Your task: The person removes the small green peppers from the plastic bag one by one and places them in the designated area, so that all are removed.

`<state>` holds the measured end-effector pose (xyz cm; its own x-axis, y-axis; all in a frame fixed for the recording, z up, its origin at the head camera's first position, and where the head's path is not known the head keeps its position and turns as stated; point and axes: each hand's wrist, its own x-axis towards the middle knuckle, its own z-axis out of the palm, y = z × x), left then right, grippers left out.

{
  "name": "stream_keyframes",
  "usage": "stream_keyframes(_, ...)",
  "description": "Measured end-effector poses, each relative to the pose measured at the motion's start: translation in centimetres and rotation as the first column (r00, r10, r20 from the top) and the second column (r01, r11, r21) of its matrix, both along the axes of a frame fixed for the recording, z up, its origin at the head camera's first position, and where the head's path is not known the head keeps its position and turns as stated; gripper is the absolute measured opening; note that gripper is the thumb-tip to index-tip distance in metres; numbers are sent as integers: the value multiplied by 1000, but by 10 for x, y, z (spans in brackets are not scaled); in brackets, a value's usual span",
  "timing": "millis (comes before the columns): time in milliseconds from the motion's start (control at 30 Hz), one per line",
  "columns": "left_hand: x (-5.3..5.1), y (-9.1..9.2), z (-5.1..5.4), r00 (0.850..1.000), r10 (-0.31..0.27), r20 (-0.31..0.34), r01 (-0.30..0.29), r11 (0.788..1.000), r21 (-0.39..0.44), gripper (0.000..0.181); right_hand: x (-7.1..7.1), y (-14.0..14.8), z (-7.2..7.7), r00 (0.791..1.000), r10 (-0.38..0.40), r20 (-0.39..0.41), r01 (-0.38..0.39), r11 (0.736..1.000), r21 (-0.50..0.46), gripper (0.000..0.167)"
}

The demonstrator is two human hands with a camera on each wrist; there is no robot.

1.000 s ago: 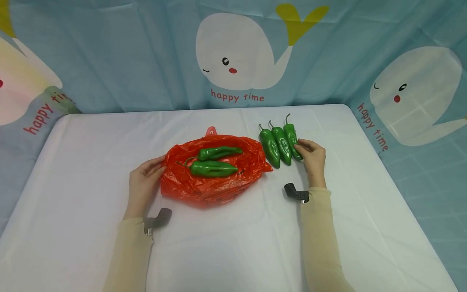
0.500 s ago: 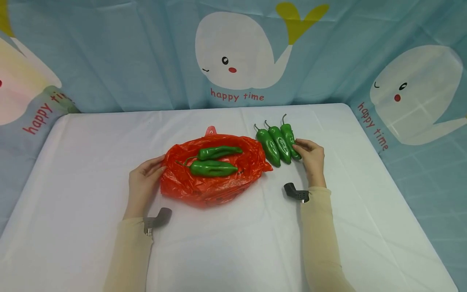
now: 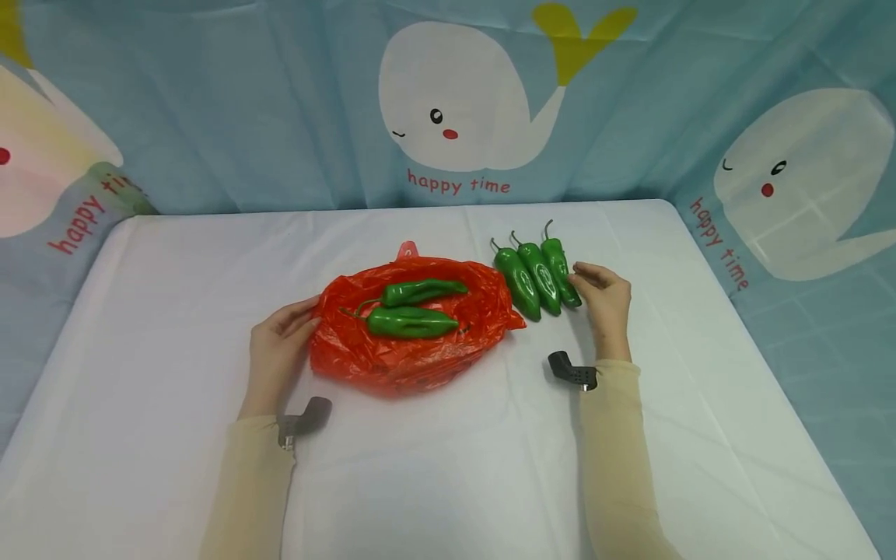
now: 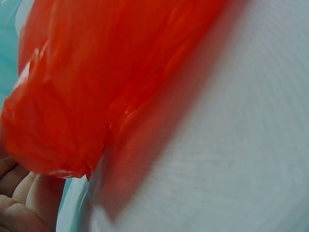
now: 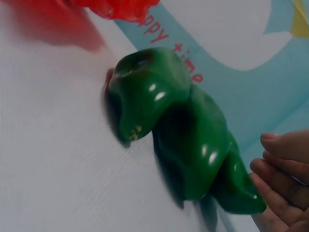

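A red plastic bag (image 3: 350, 362) lies spread on the table, with two green peppers (image 3: 411, 323) on top of it. My left hand (image 3: 275, 354) pinches the bag's left edge between thumb and fingers; in the left wrist view the red plastic (image 4: 72, 106) hides the fingertips. To the bag's right, three more green peppers (image 3: 537, 278) lie side by side, stems pointing away from me. My right hand (image 3: 603, 307) is just right of the rightmost pepper (image 5: 236, 186), its fingers loosely bent and holding nothing. Whether a fingertip still touches that pepper, I cannot tell.
A white cloth covers the table (image 3: 448, 482). Behind it hangs a blue curtain (image 3: 280, 109) printed with whales. A pink tab (image 3: 407, 250) sticks out at the bag's far edge. Each wrist wears a dark camera mount (image 3: 572, 371).
The three peppers on the right were nudged left toward the bag, bunching closer. My right hand has since drawn back slightly to the right. The left hand and bag stay put.
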<state>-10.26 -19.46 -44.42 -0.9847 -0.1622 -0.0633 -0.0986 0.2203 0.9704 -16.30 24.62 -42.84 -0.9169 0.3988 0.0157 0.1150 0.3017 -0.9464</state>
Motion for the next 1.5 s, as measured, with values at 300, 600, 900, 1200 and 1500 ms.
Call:
stream_keyframes(300, 0, 0, -1, 1000, 0, -7, 0, 1000, 16, 36, 3, -12, 17, 993, 23, -115, -30, 998, -54, 28)
stream_keyframes(600, 1, 1, -1, 1000, 0, 0, 0, 1000, 29, 37, 9, -36, 30, 973, 125, -192, -156, 976, -155, 28)
stream_keyframes(900, 1, 1, 0, 1000, 4, 2, -4, 1000, 13, 36, 14, -63, 39, 943, 271, -195, -298, 945, -130, 29)
stream_keyframes(1200, 1, -1, -2, 1000, -2, -17, 2, 1000, 4, 36, 17, -85, 40, 903, 376, -208, -407, 903, -135, 27)
stream_keyframes(1500, 0, -2, -4, 999, -4, -33, 4, 1000, -7, 35, 22, -111, 36, 835, 521, -178, -545, 826, -142, 29)
